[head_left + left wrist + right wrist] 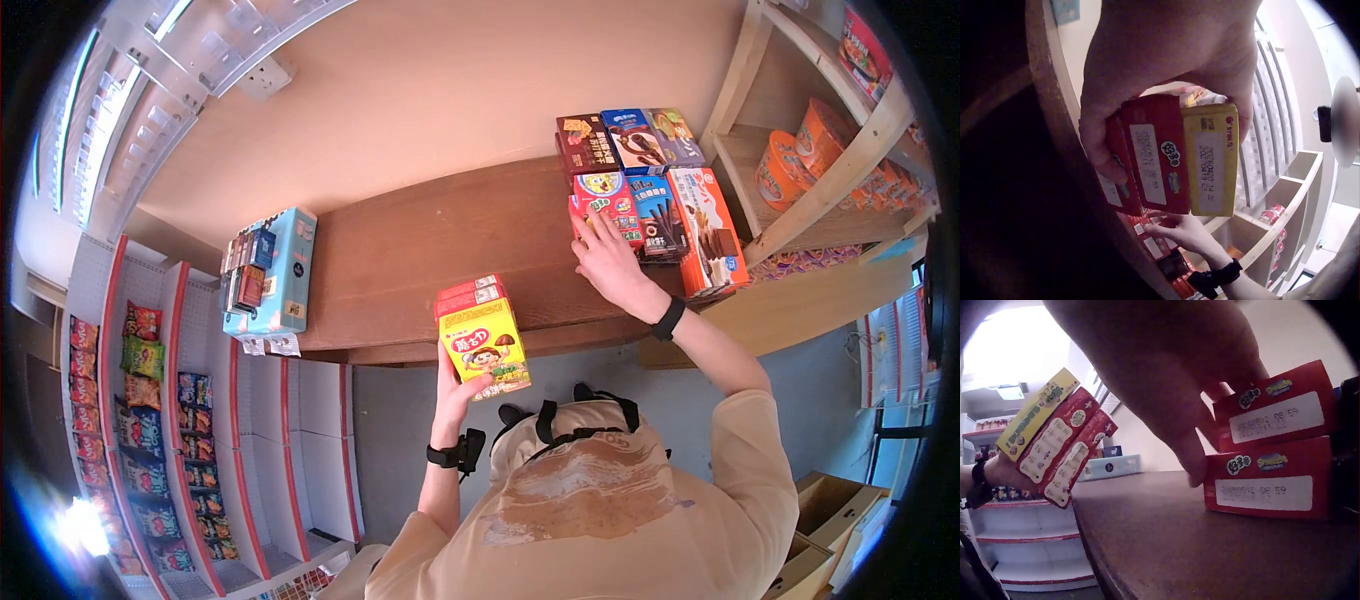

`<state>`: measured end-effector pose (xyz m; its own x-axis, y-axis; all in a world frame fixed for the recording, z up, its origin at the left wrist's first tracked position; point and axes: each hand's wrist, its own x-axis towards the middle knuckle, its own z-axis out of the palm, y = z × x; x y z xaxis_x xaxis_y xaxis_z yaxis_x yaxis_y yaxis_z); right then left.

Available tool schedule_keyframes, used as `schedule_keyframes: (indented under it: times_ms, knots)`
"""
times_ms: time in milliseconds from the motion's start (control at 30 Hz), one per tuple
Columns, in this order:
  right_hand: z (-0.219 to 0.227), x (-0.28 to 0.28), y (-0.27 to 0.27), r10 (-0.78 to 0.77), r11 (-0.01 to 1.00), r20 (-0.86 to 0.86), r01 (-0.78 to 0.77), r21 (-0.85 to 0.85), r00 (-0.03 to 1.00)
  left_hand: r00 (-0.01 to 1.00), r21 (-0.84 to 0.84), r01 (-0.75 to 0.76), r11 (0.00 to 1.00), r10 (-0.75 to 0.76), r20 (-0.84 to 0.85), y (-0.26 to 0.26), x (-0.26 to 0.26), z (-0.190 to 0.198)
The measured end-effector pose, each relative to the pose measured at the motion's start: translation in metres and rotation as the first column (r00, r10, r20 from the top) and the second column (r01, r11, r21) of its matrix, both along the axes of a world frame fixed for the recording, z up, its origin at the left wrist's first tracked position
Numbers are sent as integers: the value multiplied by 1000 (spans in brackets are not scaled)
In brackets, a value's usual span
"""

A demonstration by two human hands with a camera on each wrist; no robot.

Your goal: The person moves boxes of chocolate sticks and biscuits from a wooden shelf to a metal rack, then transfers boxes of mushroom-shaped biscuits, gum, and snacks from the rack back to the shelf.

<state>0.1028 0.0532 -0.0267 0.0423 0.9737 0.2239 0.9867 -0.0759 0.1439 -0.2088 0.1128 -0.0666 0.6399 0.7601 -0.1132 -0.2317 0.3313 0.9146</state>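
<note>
Snack boxes (482,345) fill the wide grip of the left hand (456,388).

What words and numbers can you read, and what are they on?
"蘑古力": on the yellow cardboard box.
"08 59": on the upper red cardboard box, white label.
"08 59": on the lower red cardboard box, white label.
Too small or blurred: other print, including the shiny snack bags and tan shirt.

Reads "蘑古力" across the yellow box (483,340), over the bench's (430,235) front edge; bears "20260420" above "20270419" on its end, the rest blurred. Shows "08 59" on both stacked red boxes (1266,481) near the bench's right end, with dates too faint.
</note>
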Motion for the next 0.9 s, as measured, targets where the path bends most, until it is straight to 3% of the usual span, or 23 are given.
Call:
schedule_keyframes:
  times_ms: [167,200,233,267,333,367,433,467,833,900]
  knots:
    - [3,-1,-2,-15,1000,86,13,24,996,1000,-30,7,1000,-6,20,-4,2,3]
    - [13,0,-3,-10,998,-168,20,57,986,999,-33,18,999,-17,29,-4,3,3]
    - [22,2,-4,2,996,-411,36,85,912,999,-36,15,999,-13,31,-4,4,2]
    - [27,5,-4,2,996,-410,33,80,912,999,-31,19,999,-18,35,-4,5,1]
    - [36,14,0,-210,953,-181,242,179,961,998,-42,28,999,-26,50,-5,7,2]
    - [32,19,2,-211,955,-179,242,172,961,998,-50,27,998,-25,50,-5,8,2]
    - [25,26,5,-257,940,-334,315,131,907,999,-29,22,999,-21,45,-4,9,2]
    - [21,23,5,-278,940,-268,319,122,922,999,-49,28,998,-26,44,-4,9,4]
    - [19,7,-4,-228,958,-240,261,118,944,1000,-71,-3,997,2,-9,-3,0,3]
    - [23,5,-8,-231,966,-234,251,55,944,1000,-90,10,996,-11,-2,-1,0,5]
